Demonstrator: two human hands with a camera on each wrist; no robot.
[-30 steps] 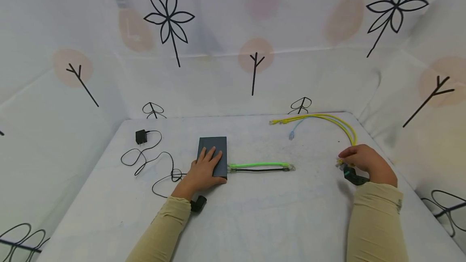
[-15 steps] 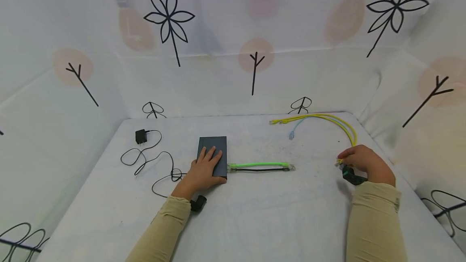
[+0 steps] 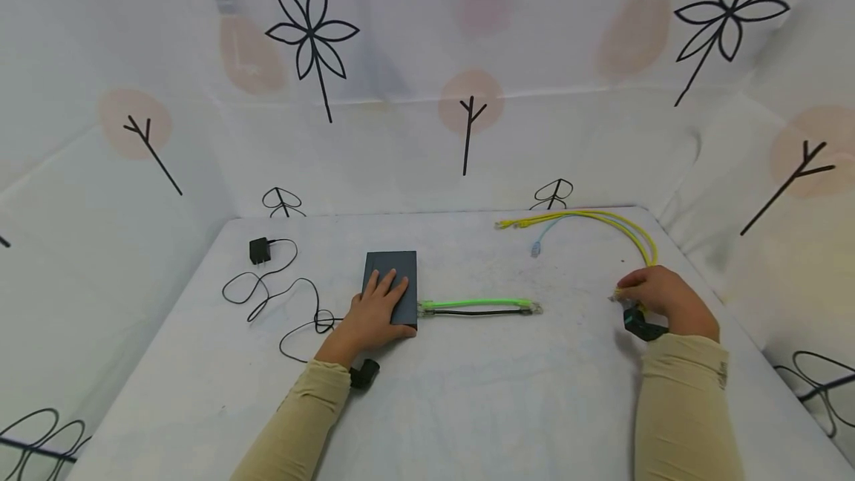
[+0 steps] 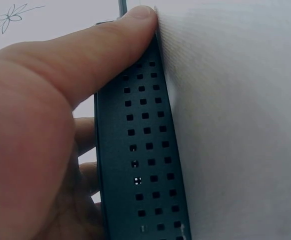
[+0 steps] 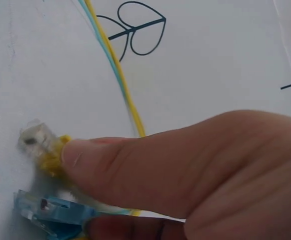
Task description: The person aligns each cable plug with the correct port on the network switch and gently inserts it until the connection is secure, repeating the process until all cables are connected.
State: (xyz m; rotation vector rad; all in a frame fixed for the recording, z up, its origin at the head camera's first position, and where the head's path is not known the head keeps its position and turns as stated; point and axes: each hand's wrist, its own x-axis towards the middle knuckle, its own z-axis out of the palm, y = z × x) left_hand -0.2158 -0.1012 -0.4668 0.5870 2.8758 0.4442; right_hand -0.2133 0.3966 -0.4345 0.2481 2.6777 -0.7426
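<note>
1. The white table [image 3: 508, 407] meets the patterned backdrop [image 3: 401, 147] at its far edge; its near edge is cut off. A broad stretch of surface runs between the two hands.
2. Yellow cables [image 3: 591, 213] arc through the far right corner, a light-blue cable [image 3: 549, 226] alongside; their near run is hidden by the right hand.
3. The dark box [image 3: 392, 261] lies well in from the visible edges, directly under the left hand [image 3: 367, 321], whose fingers spread over its top, thumb against its near end.
4. The right hand [image 3: 671, 299], near the right edge, pinches a yellow plug [image 5: 53, 162]; its far fingers are mostly hidden.
5. A green cable [image 3: 477, 302] and black cable [image 3: 477, 312] extend rightward from the box; whether they are plugged in is unclear.
6. A light-blue plug [image 5: 58, 212] sits beside a right fingertip.
</note>
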